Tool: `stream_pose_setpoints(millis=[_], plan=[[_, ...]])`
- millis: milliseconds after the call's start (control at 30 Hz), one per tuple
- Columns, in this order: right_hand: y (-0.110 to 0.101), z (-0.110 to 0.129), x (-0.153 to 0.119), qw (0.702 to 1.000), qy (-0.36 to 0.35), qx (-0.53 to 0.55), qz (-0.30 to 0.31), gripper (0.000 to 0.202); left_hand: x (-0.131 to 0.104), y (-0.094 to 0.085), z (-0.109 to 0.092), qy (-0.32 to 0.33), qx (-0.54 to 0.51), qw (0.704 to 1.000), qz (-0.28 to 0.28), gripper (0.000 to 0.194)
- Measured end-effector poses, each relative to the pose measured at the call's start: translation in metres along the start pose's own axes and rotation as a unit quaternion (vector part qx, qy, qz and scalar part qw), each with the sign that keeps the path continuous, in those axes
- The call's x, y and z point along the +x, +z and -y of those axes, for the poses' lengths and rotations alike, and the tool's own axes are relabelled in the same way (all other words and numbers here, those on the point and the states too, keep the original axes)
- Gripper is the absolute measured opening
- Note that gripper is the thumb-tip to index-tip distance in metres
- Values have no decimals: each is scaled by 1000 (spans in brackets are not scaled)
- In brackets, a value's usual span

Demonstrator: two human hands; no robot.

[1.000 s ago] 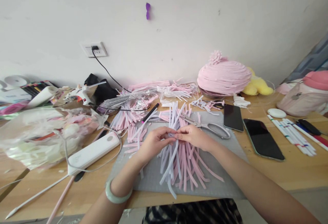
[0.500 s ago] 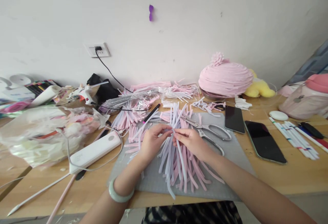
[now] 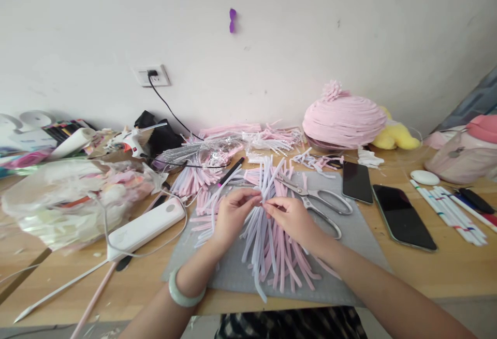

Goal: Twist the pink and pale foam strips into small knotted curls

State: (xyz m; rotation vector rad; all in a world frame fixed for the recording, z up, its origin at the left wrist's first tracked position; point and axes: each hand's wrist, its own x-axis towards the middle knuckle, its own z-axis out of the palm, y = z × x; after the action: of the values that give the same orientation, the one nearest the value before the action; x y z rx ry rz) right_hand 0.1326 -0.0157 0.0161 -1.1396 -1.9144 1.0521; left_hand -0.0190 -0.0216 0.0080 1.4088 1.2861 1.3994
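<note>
Over the grey mat (image 3: 229,277), my left hand (image 3: 235,212) and my right hand (image 3: 287,217) meet with their fingertips close together, each pinching. A pale lilac pipe cleaner appears to be between them, mostly hidden by the fingers. Directly below lies a loose heap of fuzzy pipe cleaners, lilac ones (image 3: 254,256) on the left and pink ones (image 3: 289,264) on the right. Silver scissors (image 3: 330,199) rest open just beyond my right hand. A pale green bangle (image 3: 182,292) circles my left wrist.
Two phones (image 3: 404,217) and several white markers (image 3: 450,215) lie right. A pink domed piece (image 3: 344,121) stands at the back. On the left are a white power strip (image 3: 145,227), a plastic bag of scraps (image 3: 46,209) and a glue gun (image 3: 135,145) with its cord.
The lilac pipe cleaner that hung down below my right fingers no longer shows there. My hands stay pinched at nearly the same spot, and the whole view has shifted slightly.
</note>
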Motion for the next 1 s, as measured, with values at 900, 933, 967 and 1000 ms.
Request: stream_pose_setpoints(millis=[900,933,967,1000], plan=[[-30,-1,6,992,-3,-72,101,22,-1,8,-6,-148,-128,979,55,13],[-29,-1,6,992,0,-74,103,21,-1,8,-5,-141,-131,980,56,13],[-27,-2,7,992,1,-77,96,20,-1,7,-4,-134,-133,980,59,13],[-26,-3,7,993,5,-79,84,20,0,7,-3,-128,-133,981,61,14]])
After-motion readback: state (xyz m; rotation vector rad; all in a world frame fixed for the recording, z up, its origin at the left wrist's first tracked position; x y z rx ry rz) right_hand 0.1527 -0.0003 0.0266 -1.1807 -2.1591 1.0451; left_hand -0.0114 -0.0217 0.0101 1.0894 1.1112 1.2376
